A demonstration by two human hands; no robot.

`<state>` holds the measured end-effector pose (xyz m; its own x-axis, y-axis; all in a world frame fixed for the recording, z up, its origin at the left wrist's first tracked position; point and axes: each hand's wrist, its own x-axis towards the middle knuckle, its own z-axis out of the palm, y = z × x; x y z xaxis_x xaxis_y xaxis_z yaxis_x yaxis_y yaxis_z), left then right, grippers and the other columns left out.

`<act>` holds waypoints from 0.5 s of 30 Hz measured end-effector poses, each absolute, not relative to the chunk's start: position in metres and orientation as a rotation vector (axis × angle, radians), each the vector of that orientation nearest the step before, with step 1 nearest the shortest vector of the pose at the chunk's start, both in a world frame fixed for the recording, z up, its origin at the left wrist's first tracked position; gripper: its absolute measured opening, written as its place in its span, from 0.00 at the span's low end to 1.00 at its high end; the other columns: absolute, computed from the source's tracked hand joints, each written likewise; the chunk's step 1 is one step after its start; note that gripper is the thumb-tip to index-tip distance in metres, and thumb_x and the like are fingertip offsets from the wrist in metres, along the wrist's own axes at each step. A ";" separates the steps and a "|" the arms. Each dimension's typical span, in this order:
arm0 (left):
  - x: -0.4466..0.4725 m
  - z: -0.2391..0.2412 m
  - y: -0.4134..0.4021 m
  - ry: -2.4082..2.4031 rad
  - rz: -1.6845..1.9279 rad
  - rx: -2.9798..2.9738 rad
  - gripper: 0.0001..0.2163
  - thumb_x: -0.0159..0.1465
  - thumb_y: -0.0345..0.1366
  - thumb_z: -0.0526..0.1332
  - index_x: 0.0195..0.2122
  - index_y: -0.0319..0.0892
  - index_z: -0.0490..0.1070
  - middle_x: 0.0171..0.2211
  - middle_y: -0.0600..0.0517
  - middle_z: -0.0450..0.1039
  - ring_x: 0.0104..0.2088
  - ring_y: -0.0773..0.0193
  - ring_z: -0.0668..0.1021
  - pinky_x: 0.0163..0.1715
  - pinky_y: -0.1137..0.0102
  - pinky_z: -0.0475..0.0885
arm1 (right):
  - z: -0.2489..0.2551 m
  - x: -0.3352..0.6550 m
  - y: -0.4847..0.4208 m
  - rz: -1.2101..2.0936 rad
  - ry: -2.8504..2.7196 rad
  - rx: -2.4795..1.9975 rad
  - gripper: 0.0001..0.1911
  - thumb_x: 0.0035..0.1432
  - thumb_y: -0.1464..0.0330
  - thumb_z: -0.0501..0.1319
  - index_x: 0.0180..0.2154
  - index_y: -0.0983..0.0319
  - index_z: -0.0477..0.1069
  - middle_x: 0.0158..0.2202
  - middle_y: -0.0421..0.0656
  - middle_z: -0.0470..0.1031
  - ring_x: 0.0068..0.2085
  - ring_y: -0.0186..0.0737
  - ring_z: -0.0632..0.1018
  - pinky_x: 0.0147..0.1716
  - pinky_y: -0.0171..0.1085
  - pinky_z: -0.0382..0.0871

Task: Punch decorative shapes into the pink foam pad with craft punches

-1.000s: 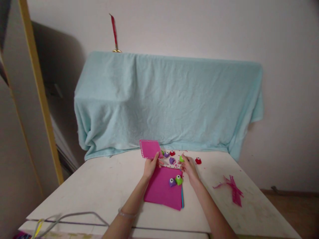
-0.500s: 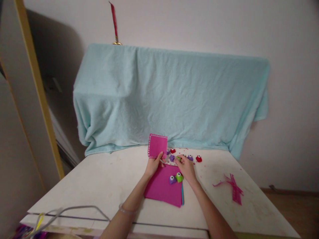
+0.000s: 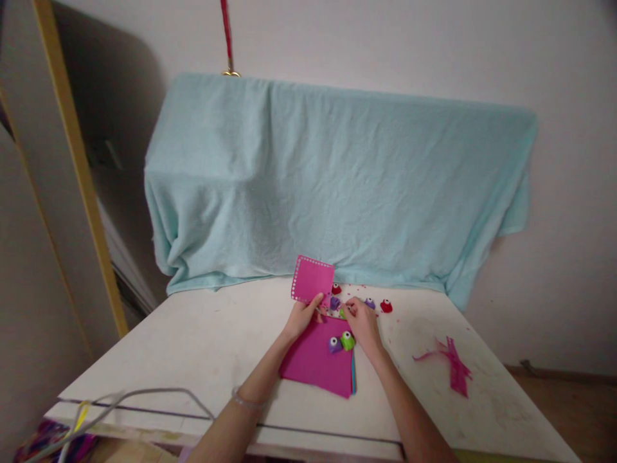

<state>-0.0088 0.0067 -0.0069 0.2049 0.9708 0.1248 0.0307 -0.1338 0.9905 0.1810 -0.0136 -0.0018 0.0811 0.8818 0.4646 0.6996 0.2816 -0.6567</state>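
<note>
**Handling a punched magenta sheet and a small green punch beside a paper stack**

All places are given relative to the stack. The punched sheet is raised over the stack's far edge, toward its left side, with rows of small holes along its visible borders. The left hand grips it near its lower right corner, thumb laid on the face. The right hand, at the stack's far right corner, is drawn narrow, fingertips pinched on the green punch; the exact contact is too small to make out. A purple punch and a second green punch rest on the stack's right half; a red punch stands beyond it to the right. Cut magenta strips lie well apart on its right.

Handling (judged): the sheet should be very light and flexible, apt to bend or crease, and weakest along the perforated borders; the plain middle or an unpunched edge offers the safest hold. The punch is probably light, rigid and smooth, best pinched by its sides between thumb and forefinger.
</note>
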 end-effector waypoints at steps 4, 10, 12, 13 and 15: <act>-0.008 -0.006 0.004 1.014 1.171 1.429 0.25 0.59 0.58 0.58 0.23 0.37 0.73 0.17 0.49 0.72 0.20 0.64 0.73 0.26 0.71 0.67 | -0.004 0.180 -0.012 0.305 -1.687 -1.409 0.04 0.55 0.64 0.62 0.31 0.57 0.73 0.19 0.37 0.66 0.22 0.39 0.67 0.26 0.36 0.55; -0.007 -0.012 0.005 1.012 1.186 1.446 0.24 0.59 0.57 0.59 0.21 0.38 0.71 0.17 0.49 0.71 0.21 0.63 0.73 0.27 0.70 0.67 | -0.004 0.180 -0.012 0.286 -1.743 -1.409 0.03 0.55 0.68 0.61 0.34 0.57 0.72 0.22 0.38 0.68 0.25 0.41 0.70 0.28 0.37 0.58; -0.007 -0.014 0.007 1.025 1.202 1.446 0.24 0.60 0.56 0.59 0.21 0.39 0.71 0.17 0.49 0.71 0.21 0.63 0.73 0.28 0.70 0.67 | -0.006 0.181 -0.011 0.261 -1.760 -1.435 0.04 0.55 0.69 0.60 0.35 0.57 0.72 0.24 0.39 0.69 0.27 0.41 0.71 0.30 0.37 0.60; -0.008 -0.015 0.008 1.034 1.223 1.442 0.24 0.60 0.56 0.58 0.20 0.39 0.71 0.17 0.49 0.71 0.21 0.63 0.73 0.28 0.70 0.67 | -0.007 0.181 -0.011 0.242 -1.771 -1.444 0.05 0.55 0.69 0.59 0.36 0.57 0.71 0.25 0.39 0.70 0.28 0.42 0.72 0.31 0.37 0.61; -0.010 -0.017 0.011 1.063 1.288 1.420 0.24 0.61 0.56 0.58 0.20 0.40 0.71 0.18 0.49 0.72 0.21 0.63 0.74 0.29 0.70 0.68 | -0.009 0.182 -0.010 0.200 -1.790 -1.457 0.07 0.55 0.70 0.59 0.37 0.58 0.71 0.28 0.41 0.71 0.32 0.43 0.73 0.34 0.37 0.63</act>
<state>-0.0099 0.0113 -0.0170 0.0815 0.9747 0.2082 0.0197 -0.2105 0.9774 0.1821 -0.0099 -0.0088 -0.0144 0.8792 0.4762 0.7520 0.3234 -0.5743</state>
